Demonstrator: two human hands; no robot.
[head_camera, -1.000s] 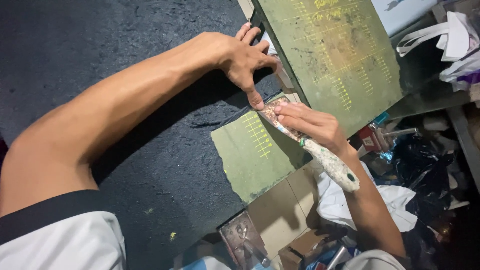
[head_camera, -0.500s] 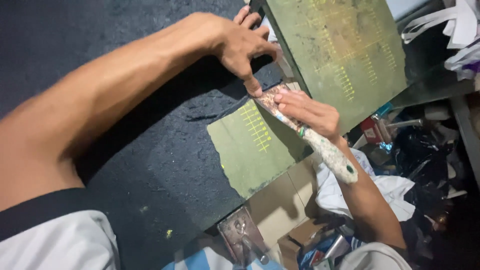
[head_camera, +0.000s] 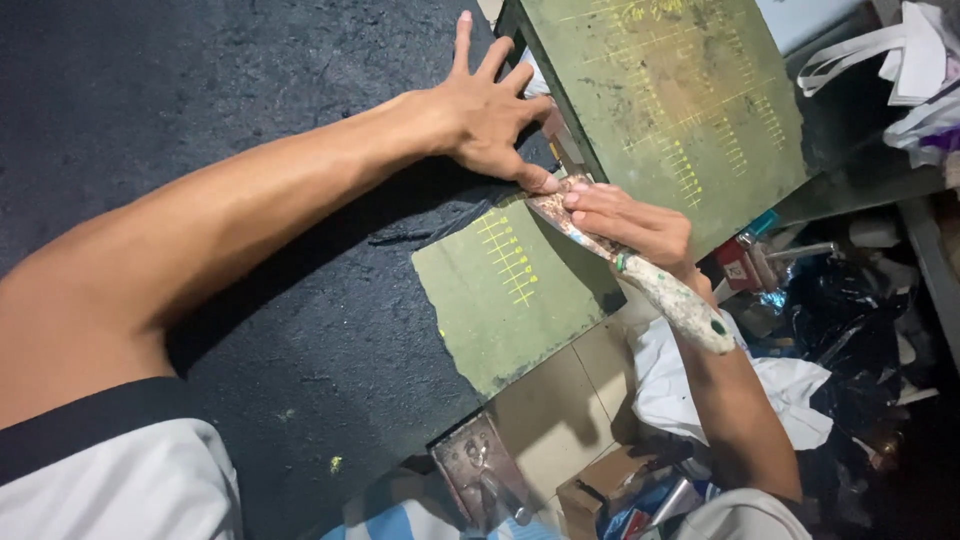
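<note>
Since one second ago my left hand (head_camera: 485, 115) opened wider, fingers spread flat on the black sheet (head_camera: 200, 120), thumb pressing beside the blade. My right hand (head_camera: 635, 222) stays closed around the knife (head_camera: 650, 285), cutting along the green mat (head_camera: 505, 290).

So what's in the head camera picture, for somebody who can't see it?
A person's right hand holds a paint-stained scraper by its handle, blade pressed at the edge of a black sheet on a green cutting mat. The left hand lies flat on the sheet, thumb beside the blade. A second green mat sits above; clutter lies below right.
</note>
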